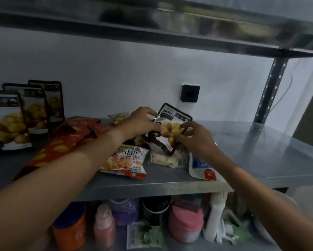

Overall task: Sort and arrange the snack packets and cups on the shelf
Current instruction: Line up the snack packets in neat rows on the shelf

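A black-and-white snack packet with yellow balls printed on it is lifted above the pile on the metal shelf. My left hand pinches its left edge and my right hand pinches its right edge. Three matching packets stand upright in a row at the back left. Under my hands lie a white-and-yellow chip bag, a clear packet of pale pieces and a blue-and-white pouch. Red chip bags lie flat at the left.
A black socket sits on the wall behind. A perforated metal post rises at the right, with an upper shelf overhead. Below, several jars, bottles and cups crowd the lower shelf. The shelf's right half is bare metal.
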